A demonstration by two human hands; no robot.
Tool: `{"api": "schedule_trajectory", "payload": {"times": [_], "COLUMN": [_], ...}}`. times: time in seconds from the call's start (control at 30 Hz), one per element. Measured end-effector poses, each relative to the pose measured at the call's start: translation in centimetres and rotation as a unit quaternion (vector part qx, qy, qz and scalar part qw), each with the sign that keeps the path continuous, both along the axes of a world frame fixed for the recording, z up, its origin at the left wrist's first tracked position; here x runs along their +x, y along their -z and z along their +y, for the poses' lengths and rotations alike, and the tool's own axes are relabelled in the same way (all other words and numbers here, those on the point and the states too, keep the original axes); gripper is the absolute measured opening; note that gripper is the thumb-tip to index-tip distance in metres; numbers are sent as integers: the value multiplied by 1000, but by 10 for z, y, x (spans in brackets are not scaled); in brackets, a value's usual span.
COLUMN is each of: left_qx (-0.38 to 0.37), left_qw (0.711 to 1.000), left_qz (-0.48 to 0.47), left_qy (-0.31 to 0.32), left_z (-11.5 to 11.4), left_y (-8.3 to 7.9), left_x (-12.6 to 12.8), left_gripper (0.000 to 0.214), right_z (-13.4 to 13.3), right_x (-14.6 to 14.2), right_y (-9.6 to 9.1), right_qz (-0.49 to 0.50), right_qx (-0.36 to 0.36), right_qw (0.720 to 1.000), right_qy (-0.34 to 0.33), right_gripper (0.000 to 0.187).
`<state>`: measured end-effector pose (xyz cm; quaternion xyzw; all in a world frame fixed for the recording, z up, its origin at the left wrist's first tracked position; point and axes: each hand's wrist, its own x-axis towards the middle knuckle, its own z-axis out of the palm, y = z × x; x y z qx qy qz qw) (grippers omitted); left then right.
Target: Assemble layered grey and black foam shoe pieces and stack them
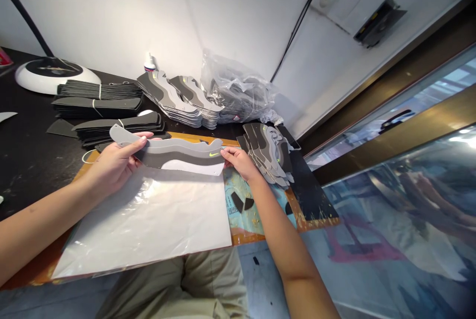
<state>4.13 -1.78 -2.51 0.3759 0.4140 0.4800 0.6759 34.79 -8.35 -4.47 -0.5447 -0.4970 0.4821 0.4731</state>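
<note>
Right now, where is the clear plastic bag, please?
In the head view, the clear plastic bag sits at the back, against the wall, just right of the stacked grey cutouts.

1. This looks like a small production workshop, set up for piecework by hand at a bench rather than a home or an office.
2. The black tabletop (26, 170) is crowded with batches of material: dark strips (98, 91) bound with rubber bands, and tall piles of grey cut-outs (174, 101) shaped like shoe sides.
3. A clear plastic bag (238, 88) stuffed with more pieces sits against the wall, near a small white bottle (149, 64).
4. A worn board (260, 232), flecked with yellow spatter, lies on the tabletop.
5. Plain white walls (111, 12) carry a black cable (301, 17), and a reflective glass panel (390, 210) runs alongside the bench.
</note>
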Motion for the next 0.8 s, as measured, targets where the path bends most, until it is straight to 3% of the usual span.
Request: {"api": "schedule_trajectory", "payload": {"times": [0.1, 0.23, 0.4, 0.53, 0.67, 0.73, 0.8], "left_qx": [-9, -22, -28, 45, 94, 133, 204], "left_qw": [1000, 999, 999, 993, 973, 967, 950], "left_qz": [-3, -21, -16, -9, -5, 32, 151], "left_qy": [-8, -17, -19, -108, -212, -217, -184], "left_z": [0, -5, -10, -8, 3, 14, 27], "left_y": [-1, -9, -18, -20, -26, -28, -29], "left_x": [1, 2, 2, -1, -11, -19, -30], "left_gripper": [31, 15, 16, 14, 6, 3, 11], "right_z": [1, 2, -1, -4, -5, -6, -7], "right_x": [1, 1, 0, 1, -1, -4, -8], "right_y": [3, 4, -1, 1, 5, 4, 2], "right_qz": [-2, 4, -38, -98, -236, -293, -330], "right_qx": [-2, -7, 2, 5, 50, 70, 86], "right_qw": [1000, 1000, 999, 995, 970, 953, 938], "right_qy": [0, 6, -13, -25, -23, -37, -56], "right_gripper": [40, 41, 40, 37, 26, 20, 16]}}
